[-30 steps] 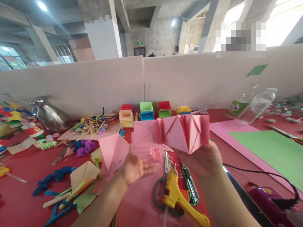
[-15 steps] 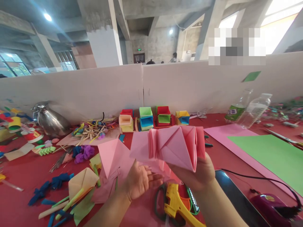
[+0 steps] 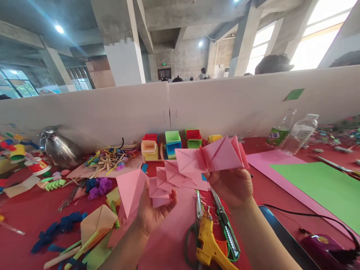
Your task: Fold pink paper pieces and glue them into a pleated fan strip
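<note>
A chain of pink folded paper (image 3: 180,170) hangs stretched out above the table between my hands. My right hand (image 3: 234,187) grips its thick, stacked end from below, where several folded layers lie close together. The lower end, with smaller overlapping pieces, rests in the curled fingers of my left hand (image 3: 156,210). Below the chain, between my forearms, lie a yellow glue gun (image 3: 208,240), scissors (image 3: 191,240) with dark handles and a utility knife (image 3: 226,221). A loose pink paper piece (image 3: 129,189) with a pointed fold stands just left of my left hand.
Small coloured paper boxes (image 3: 173,146) stand along the white partition (image 3: 112,112). A steel jug (image 3: 63,148), sticks (image 3: 112,157) and paper scraps crowd the left. To the right are plastic bottles (image 3: 299,133), a green sheet (image 3: 317,183), a phone (image 3: 281,236) and a purple corded device (image 3: 323,247).
The pink paper has been drawn out from a compact stack into a long chain. My left hand, open beside it before, now has its lower end; my right hand has risen slightly.
</note>
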`<state>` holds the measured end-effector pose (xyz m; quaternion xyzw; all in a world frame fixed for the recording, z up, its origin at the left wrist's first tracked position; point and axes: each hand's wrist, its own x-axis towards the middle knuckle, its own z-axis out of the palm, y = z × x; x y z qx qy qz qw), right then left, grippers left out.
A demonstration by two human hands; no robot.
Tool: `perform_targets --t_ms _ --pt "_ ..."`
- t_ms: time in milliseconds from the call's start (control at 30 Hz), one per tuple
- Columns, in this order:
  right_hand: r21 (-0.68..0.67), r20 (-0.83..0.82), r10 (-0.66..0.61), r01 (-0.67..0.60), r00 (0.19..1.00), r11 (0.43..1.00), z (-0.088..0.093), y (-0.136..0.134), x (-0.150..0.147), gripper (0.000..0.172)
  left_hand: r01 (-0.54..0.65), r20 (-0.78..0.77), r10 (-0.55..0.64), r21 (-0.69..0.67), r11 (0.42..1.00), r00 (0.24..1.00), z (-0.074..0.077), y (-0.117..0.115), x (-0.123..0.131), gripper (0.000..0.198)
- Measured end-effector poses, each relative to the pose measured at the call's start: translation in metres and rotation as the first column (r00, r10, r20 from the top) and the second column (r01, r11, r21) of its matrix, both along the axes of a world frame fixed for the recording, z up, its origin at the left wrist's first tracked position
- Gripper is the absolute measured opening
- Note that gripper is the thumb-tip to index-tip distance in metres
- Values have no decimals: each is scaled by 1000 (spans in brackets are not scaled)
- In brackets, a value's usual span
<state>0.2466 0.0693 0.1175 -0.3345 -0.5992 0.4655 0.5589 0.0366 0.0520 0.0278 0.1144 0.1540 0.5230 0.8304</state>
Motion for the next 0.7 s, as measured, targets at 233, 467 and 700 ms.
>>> perform_targets --t_ms 233,467,700 --pt "90 28 -111 108 993 990 -18 24 30 49 -124 -173 157 189 974 972 27 6 -30 31" --pt "14 -172 -49 52 984 999 -28 33 39 36 -184 -494 413 447 875 765 44 0 -33 56" --pt "-158 -190 -8 -23 982 987 -37 29 44 22 -240 -702 573 523 818 422 43 0 -25 82"
